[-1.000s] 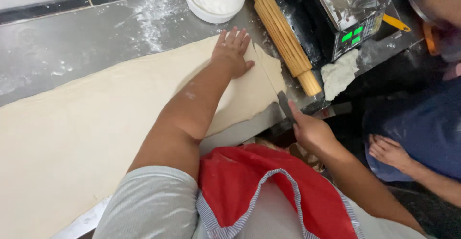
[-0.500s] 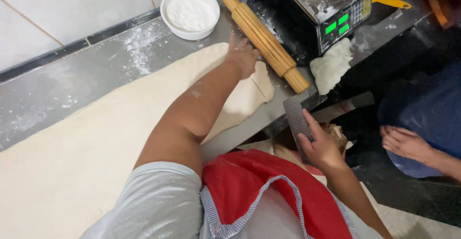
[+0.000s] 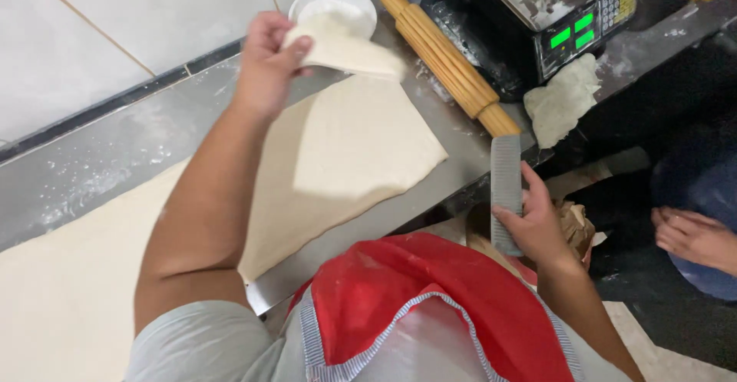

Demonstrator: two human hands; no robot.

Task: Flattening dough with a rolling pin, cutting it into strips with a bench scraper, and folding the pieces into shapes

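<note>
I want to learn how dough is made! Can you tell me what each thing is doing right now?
Left hand: raised, pinching the dough corner.
Dough: rolled flat on the counter, one corner lifted.
Right hand: gripping the scraper.
Scraper: held upright off the counter edge.
Rolling pin: lying idle on the counter.
Bowl: holding flour.
Scale: switched on, green display lit.
Dough lump: resting beside the scale.

One dough sheet hangs from the left hand's pinch, and one metal scraper sits in the right hand's grasp. Beyond the pinch: one flour bowl, one rolling pin, one scale, one dough scrap.
</note>
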